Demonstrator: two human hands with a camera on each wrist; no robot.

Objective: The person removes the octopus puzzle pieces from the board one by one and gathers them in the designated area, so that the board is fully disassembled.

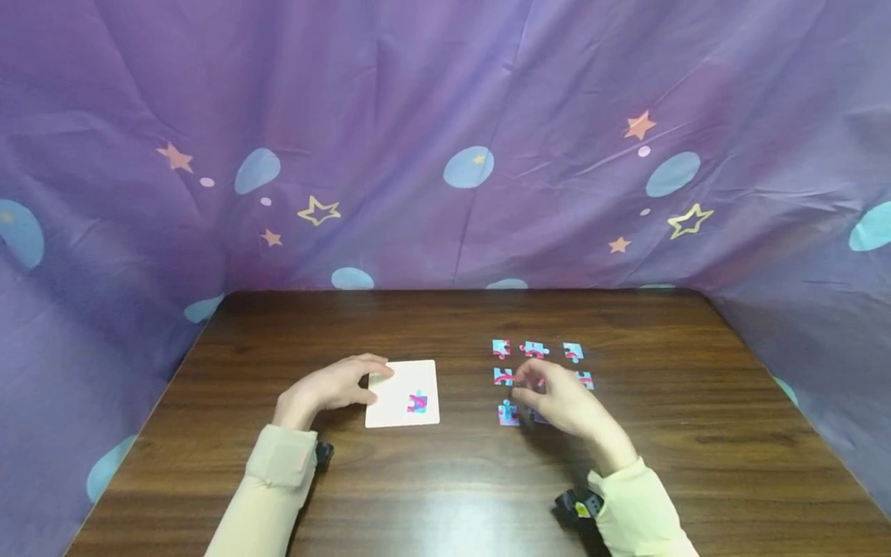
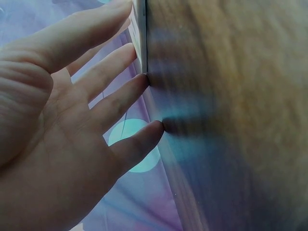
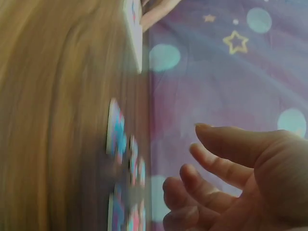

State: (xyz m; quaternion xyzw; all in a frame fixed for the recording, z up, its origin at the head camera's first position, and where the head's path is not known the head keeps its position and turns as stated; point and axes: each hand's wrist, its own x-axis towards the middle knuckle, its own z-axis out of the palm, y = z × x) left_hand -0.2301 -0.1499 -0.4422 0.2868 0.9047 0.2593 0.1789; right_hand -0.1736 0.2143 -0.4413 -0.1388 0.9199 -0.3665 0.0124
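A thin white square board (image 1: 400,379) lies on the table, and one blue, pink and purple jigsaw puzzle piece (image 1: 418,402) is on its lower right part. My left hand (image 1: 339,384) is at the board's left edge, its thumb and forefinger touching the board; the other fingertips (image 2: 156,126) rest at the table surface. To the right, my right hand (image 1: 560,396) hovers over several loose puzzle pieces (image 1: 534,349). In the right wrist view its fingers (image 3: 231,171) are loosely bent, with nothing between them, and apart from the pieces. It partly hides some of them.
The pieces, such as a corner one (image 1: 573,352), lie spaced out in rows on the brown wooden table (image 1: 418,483). A purple cloth (image 1: 445,93) with stars and blue ovals hangs behind and at both sides. Each wrist bears a small dark camera (image 1: 579,503).
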